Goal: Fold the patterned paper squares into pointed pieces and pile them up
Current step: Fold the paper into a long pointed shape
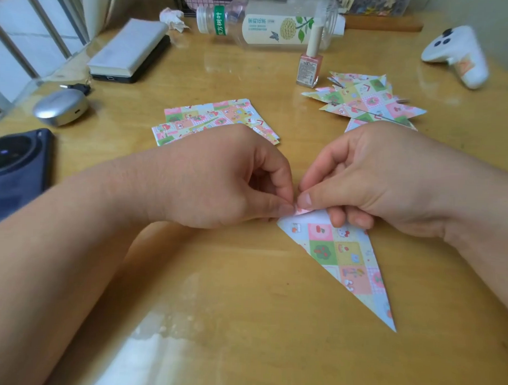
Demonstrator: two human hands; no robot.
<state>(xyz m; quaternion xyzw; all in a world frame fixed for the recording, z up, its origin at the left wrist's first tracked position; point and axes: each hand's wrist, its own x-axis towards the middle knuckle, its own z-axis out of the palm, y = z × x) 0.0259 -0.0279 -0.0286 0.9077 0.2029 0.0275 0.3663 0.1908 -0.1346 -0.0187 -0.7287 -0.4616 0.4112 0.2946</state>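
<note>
A patterned paper piece (345,259), folded into a long point, lies on the wooden table with its tip toward me at the lower right. My left hand (227,180) pinches its upper left corner between thumb and forefinger. My right hand (377,179) pinches the same corner from the right, its other fingers curled over the paper's top edge. A stack of unfolded patterned squares (209,116) lies behind my left hand. A pile of folded pointed pieces (365,101) sits behind my right hand.
A nail polish bottle (309,64) stands by the pile. A plastic drink bottle (267,23) lies on its side at the back. A white controller (459,55) is far right. A book (128,52), a silver case (60,106) and a dark phone (14,166) sit at left.
</note>
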